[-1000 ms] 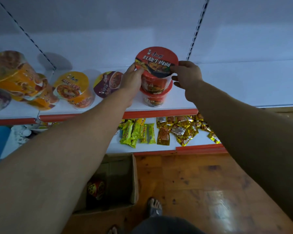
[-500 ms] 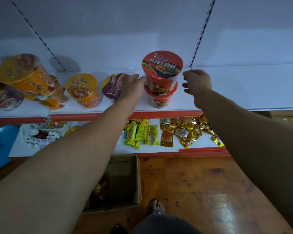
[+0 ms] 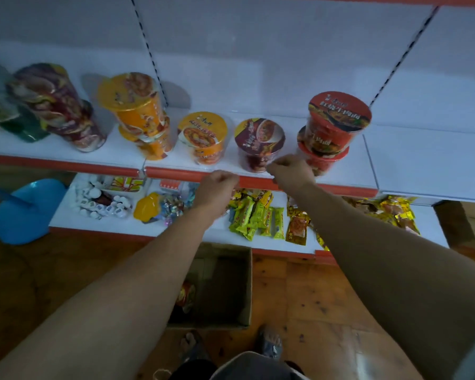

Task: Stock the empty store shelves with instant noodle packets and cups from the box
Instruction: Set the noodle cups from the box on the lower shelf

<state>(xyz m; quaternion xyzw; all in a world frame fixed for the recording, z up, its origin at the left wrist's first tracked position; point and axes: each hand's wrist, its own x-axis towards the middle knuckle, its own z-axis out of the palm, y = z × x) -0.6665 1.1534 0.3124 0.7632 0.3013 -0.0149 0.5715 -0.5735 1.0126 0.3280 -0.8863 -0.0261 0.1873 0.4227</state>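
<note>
Two red noodle cups stand stacked on the white upper shelf, the top one tilted. Left of them are a purple cup, an orange cup, a stack of two orange cups and a dark purple stack. My left hand hangs in front of the shelf's red edge, fingers loosely curled, holding nothing. My right hand is just below the purple cup, also loosely curled and holding nothing. The cardboard box sits on the floor below, with a packet inside.
The lower shelf holds green snack bars, yellow packets, sweets and small white items. A blue plastic object is at the left. The right shelf section is bare. Wooden floor and my feet are below.
Both hands let go of the top red cup, which now rests on the lower one, and drew back and down to the shelf's front edge. The camera tilted and shifted, showing more shelf at left.
</note>
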